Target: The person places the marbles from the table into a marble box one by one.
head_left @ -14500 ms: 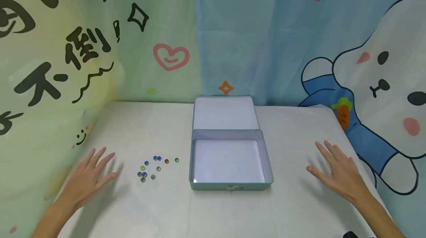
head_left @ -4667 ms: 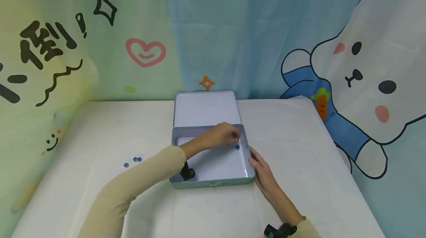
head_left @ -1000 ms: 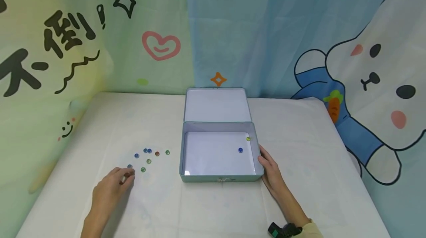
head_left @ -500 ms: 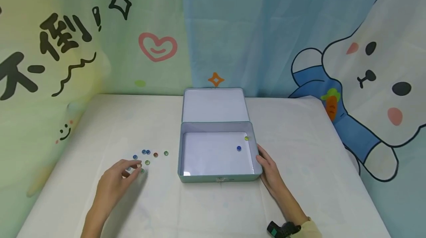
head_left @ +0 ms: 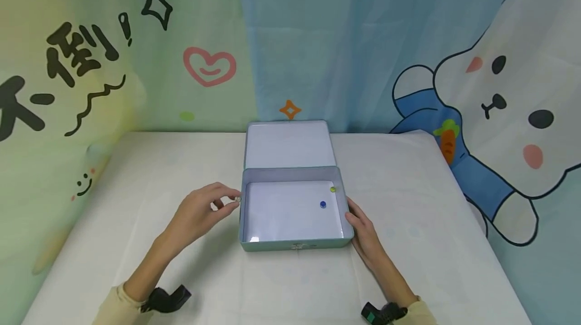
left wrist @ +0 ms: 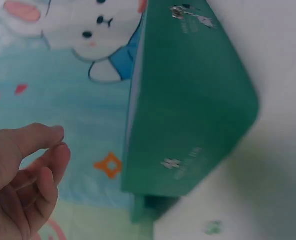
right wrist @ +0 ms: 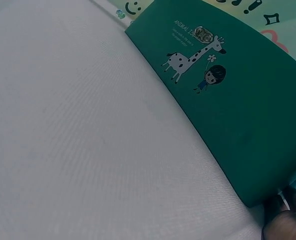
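My left hand [head_left: 199,211] pinches a small, pale glass marble [head_left: 237,199] between thumb and fingertips, right at the left rim of the open tin box [head_left: 297,246]. In the left wrist view the pinching hand [left wrist: 25,172] is beside the box's green wall [left wrist: 192,105], the marble hidden by the fingers. Inside the box, toward the right, lie a blue marble [head_left: 323,204] and a yellow-green marble [head_left: 333,189]. My right hand [head_left: 366,236] rests against the box's right side, with fairly straight fingers. Its fingers [right wrist: 282,222] show at the box's corner in the right wrist view.
The raised lid [head_left: 288,144] leans back at the rear of the box. A blurred green marble [left wrist: 212,227] lies on the white tablecloth [head_left: 290,289]; in the head view the left hand covers that area. A printed curtain [head_left: 308,52] hangs behind the table.
My left hand has picked up a marble from the scattered group and carried it rightward to the box's left rim. The right hand stays at the box. Earlier, the yellow-green marble came into the box.
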Available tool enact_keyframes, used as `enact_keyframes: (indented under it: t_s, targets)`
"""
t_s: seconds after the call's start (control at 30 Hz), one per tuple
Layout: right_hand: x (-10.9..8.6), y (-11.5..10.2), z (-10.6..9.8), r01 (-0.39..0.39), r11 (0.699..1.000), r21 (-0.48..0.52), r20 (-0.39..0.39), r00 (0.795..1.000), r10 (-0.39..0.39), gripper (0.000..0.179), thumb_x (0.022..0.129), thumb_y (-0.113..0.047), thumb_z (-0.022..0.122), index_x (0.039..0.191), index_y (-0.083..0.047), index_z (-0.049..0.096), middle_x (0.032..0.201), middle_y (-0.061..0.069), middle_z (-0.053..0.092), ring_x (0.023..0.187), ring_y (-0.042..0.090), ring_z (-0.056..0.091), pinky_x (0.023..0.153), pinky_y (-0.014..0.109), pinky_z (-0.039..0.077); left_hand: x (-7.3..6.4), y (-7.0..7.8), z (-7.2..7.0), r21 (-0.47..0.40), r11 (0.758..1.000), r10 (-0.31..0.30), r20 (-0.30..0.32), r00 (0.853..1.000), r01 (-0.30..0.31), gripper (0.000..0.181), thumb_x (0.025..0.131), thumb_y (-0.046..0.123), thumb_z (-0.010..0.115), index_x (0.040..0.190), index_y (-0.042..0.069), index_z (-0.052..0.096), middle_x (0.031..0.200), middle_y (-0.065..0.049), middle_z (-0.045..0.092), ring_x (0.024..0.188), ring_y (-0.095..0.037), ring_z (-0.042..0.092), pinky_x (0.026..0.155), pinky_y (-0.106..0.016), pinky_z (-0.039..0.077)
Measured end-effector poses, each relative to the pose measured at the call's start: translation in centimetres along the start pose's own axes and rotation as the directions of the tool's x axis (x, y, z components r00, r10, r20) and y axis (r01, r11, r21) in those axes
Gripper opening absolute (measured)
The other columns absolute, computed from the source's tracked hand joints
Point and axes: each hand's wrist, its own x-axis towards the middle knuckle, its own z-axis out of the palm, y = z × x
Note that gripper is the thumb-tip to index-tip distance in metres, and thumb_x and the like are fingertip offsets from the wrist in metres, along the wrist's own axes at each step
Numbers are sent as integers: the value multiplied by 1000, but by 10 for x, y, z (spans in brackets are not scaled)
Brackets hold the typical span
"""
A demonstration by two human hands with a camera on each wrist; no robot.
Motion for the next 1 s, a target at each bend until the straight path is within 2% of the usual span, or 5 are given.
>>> enact_keyframes:
  t_s: [0.3, 0.53, 0.7, 0.87, 1.0]
  targets:
    - [0, -3, -4, -6, 1000, -15, -27, 1000, 5, 62, 101, -25, 43, 155, -8, 17, 164, 13, 11, 152, 30, 5, 121, 47, 8, 91, 25, 18, -5, 989, 149, 154, 977, -150, 19, 87, 12, 71, 106, 16, 73, 98, 6, 73, 71, -5, 63, 58, -19, 47]
    - [0, 2, 0, 10, 1000, -15, 14, 1000, -10, 61, 103, -26, 41, 155, -8, 17, 164, 13, 9, 152, 31, 4, 109, 11, 26, 139, 46, 54, -70, 983, 186, 301, 935, -172, 18, 90, 14, 68, 107, 13, 73, 96, 3, 74, 68, -6, 60, 62, -18, 48]
    - [2, 3, 1, 37, 999, 0, 12, 999, -37, 60, 102, -25, 43, 154, -7, 20, 163, 16, 12, 152, 33, 7, 101, 5, 31, 155, 53, 90, -95, 985, 169, 441, 882, -141, 19, 92, 14, 65, 110, 11, 71, 100, -1, 74, 63, -6, 64, 57, -17, 49]
    - [3, 3, 1, 34, 999, 14, 24, 999, -34, 60, 101, -23, 42, 154, -5, 19, 163, 17, 11, 151, 35, 7, 102, 7, 32, 155, 48, 124, -107, 992, 111, 544, 832, -62, 22, 94, 13, 63, 114, 6, 69, 102, -6, 74, 57, -6, 63, 51, -18, 50]
    - [1, 4, 0, 18, 1000, 9, 4, 1000, -18, 61, 101, -24, 43, 154, -7, 19, 163, 15, 11, 151, 33, 8, 103, 7, 31, 152, 44, 147, -66, 994, 110, 586, 802, -88, 22, 93, 11, 64, 113, 3, 69, 102, -6, 73, 59, -5, 62, 54, -16, 50]
